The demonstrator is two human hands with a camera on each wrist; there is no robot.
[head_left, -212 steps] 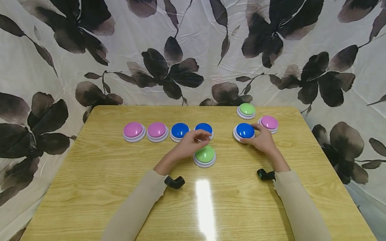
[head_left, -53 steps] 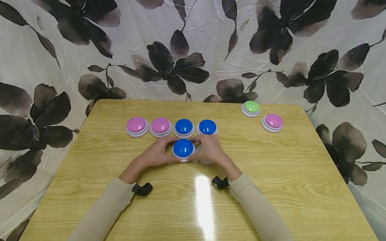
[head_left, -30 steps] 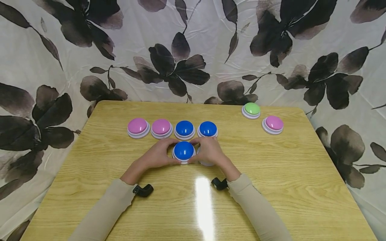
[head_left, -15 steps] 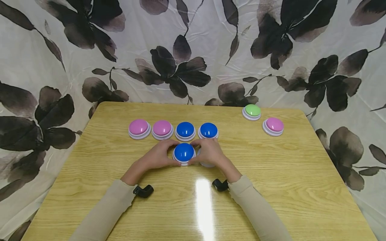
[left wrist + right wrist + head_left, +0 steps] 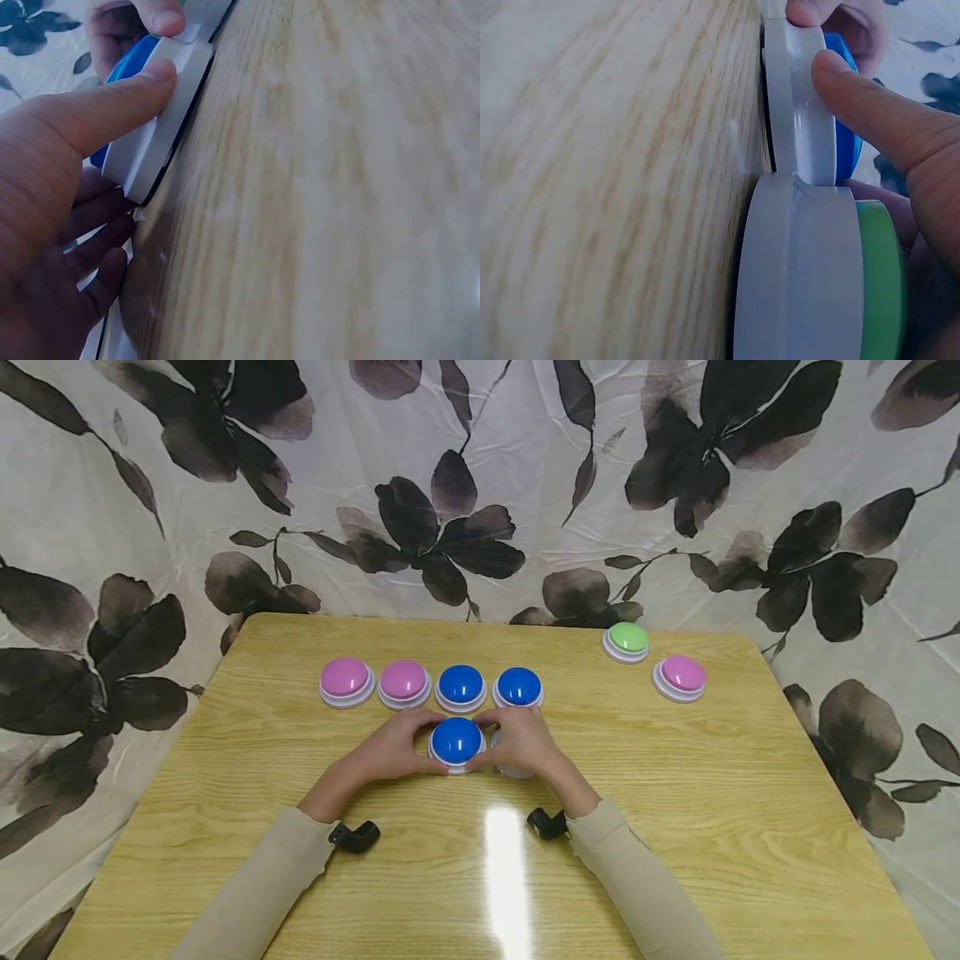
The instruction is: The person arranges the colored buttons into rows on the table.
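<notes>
Both hands hold one blue push button with a white round base, in front of a row of other buttons. My left hand grips its left side; in the left wrist view the thumb lies on the white base. From the right side my right hand grips the same base, its thumb on the rim in the right wrist view. A green button stands right against the blue one. In the head view the right hand hides most of that green button, leaving part of its white base visible.
Behind the hands runs a row: a pink button, another pink button, a blue button and a second blue button. At the back right stand a green button and a pink button. A floral cloth hangs behind the wooden table.
Since the earliest frame, the right hand has brought the blue button leftward from the right group to beside the green one, and the left hand has taken hold too. Over the last second, both hands stay put.
</notes>
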